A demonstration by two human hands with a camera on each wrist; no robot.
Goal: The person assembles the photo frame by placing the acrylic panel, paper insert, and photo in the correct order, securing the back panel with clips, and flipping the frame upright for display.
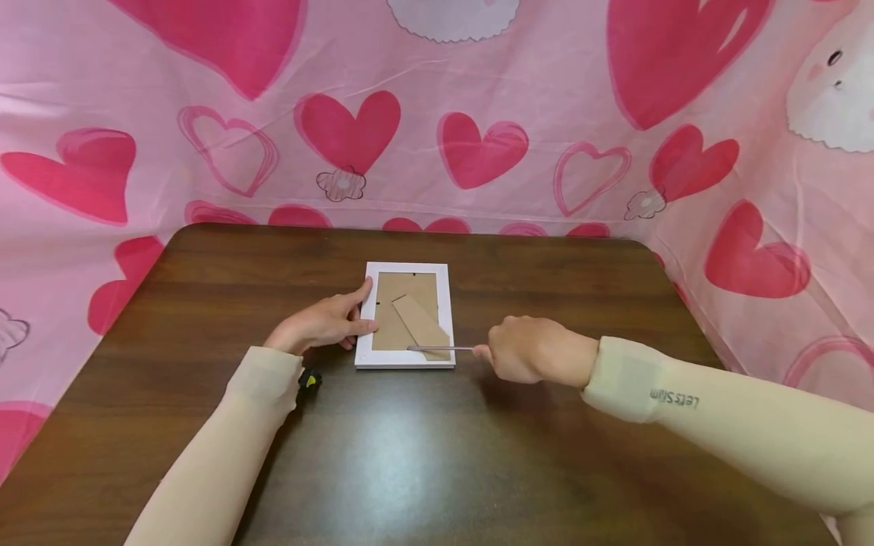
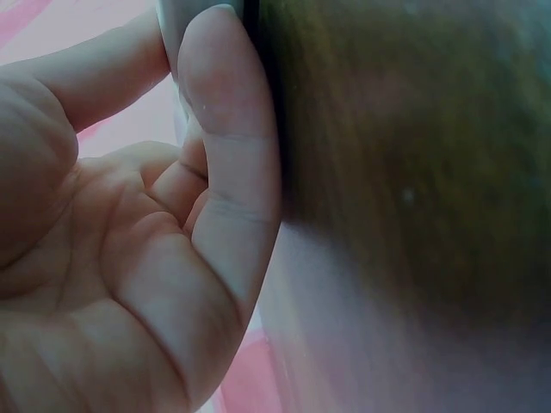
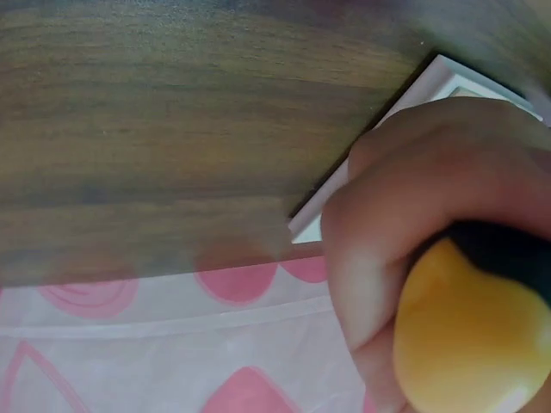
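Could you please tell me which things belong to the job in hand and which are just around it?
Job:
- white picture frame, back up
- screwdriver-like tool in right hand

Around:
- table
- heart-patterned cloth
- black-and-yellow object, purpose unclear

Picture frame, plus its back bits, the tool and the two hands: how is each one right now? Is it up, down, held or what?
Picture frame: lying face down, back showing
Backing board: in the frame
Stand flap: slanted across the backing board; can't tell if slightly lifted
Screwdriver: held, shaft across the frame's lower part
Left hand: gripping the frame's left side
Right hand: curled round the screwdriver
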